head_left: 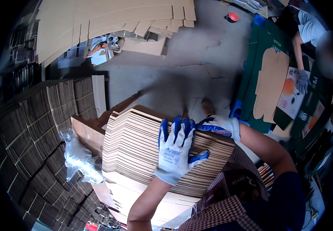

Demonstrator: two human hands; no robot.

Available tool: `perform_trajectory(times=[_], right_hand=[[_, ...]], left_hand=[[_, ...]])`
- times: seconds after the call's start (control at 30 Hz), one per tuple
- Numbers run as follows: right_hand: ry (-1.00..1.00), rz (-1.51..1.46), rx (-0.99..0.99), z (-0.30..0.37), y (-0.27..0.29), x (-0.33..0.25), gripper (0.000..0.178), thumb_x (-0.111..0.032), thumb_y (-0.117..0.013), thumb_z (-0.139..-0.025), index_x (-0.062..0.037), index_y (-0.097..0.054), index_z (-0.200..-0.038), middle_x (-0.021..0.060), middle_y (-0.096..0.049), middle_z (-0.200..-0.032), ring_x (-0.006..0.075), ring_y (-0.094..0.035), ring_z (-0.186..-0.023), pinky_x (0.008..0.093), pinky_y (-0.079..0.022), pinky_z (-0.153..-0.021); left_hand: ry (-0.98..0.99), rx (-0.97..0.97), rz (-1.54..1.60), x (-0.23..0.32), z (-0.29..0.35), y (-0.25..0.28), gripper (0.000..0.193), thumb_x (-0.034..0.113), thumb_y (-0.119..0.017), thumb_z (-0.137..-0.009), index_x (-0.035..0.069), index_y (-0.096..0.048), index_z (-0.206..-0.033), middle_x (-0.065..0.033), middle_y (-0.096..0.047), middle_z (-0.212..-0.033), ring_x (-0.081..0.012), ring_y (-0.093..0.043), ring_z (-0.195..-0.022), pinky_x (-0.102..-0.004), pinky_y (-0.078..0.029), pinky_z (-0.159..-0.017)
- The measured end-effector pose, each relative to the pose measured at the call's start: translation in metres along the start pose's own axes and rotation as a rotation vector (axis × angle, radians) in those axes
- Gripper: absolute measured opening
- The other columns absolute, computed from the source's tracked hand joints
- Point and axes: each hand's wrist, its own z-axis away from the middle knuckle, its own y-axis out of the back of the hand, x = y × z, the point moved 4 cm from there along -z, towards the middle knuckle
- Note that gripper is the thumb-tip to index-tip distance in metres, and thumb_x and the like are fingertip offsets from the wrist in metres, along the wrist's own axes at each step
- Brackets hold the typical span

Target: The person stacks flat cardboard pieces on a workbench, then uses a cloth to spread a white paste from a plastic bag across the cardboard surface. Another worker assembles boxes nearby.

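Before me is a stack of folded brown cardboard sheets (135, 140), their edges layered in a fan of bent lines. My left hand (176, 152), in a white glove with blue fingers, lies on these edges with its fingers stretched and the thumb apart. At the stack's far right edge rests my right hand (222, 126), gloved the same way. Its fingers reach left along the cardboard, and its palm side is partly hidden. Under the stack, pale cardboard (135, 188) shows, beside a brown wooden board (85, 134).
Crumpled clear plastic (79, 158) hangs at the board's left. Tied cardboard bundles (31, 111) fill the left side. Flat cardboard (116, 15) lies at the far left. On the right, a co-worker's gloved hand (303, 81) touches printed cartons near green sheets (251, 73). A red-and-black bowl (233, 17) sits far off.
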Motion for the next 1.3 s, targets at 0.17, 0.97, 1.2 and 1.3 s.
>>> perform_trajectory(times=[0.17, 0.97, 1.2, 1.3], right_hand=[[-0.034, 0.115, 0.265, 0.000, -0.014, -0.024, 0.027, -0.022, -0.058, -0.103, -0.0027, -0.072, -0.116, 0.0113, -0.073, -0.110, 0.0209, -0.071, -0.094, 0.0322, -0.058, -0.086], [-0.153, 0.440, 0.439, 0.019, -0.032, -0.063, 0.027, -0.030, -0.066, -0.099, -0.0056, -0.076, -0.105, 0.0093, -0.074, -0.086, 0.0179, -0.068, -0.075, 0.0311, -0.054, -0.072], [0.003, 0.414, 0.523, 0.024, -0.035, -0.047, 0.028, -0.032, -0.067, -0.098, -0.0055, -0.075, -0.100, 0.0089, -0.073, -0.085, 0.0171, -0.067, -0.075, 0.0300, -0.054, -0.072], [-0.095, 0.512, 0.592, 0.023, -0.048, -0.061, 0.028, -0.033, -0.068, -0.097, -0.0057, -0.074, -0.098, 0.0083, -0.073, -0.086, 0.0163, -0.067, -0.075, 0.0296, -0.053, -0.071]], left_hand=[[-0.007, 0.009, 0.007, -0.004, 0.001, -0.004, 0.092, 0.074, -0.054, -0.086, 0.002, -0.050, -0.144, -0.0162, -0.039, -0.158, -0.0377, -0.030, -0.149, -0.0620, -0.012, -0.122], [-0.025, 0.108, 0.083, -0.010, 0.019, 0.000, 0.079, 0.062, -0.060, -0.090, 0.004, -0.052, -0.143, -0.0145, -0.032, -0.161, -0.0355, -0.031, -0.149, -0.0616, -0.018, -0.121], [-0.034, 0.139, -0.004, -0.014, -0.003, -0.002, 0.062, 0.046, -0.068, -0.088, 0.007, -0.059, -0.135, -0.0153, -0.042, -0.151, -0.0348, -0.039, -0.142, -0.0641, -0.019, -0.120], [-0.020, 0.129, -0.009, -0.016, -0.002, -0.007, 0.062, 0.047, -0.068, -0.088, 0.007, -0.059, -0.135, -0.0151, -0.042, -0.151, -0.0351, -0.040, -0.142, -0.0645, -0.019, -0.120]])
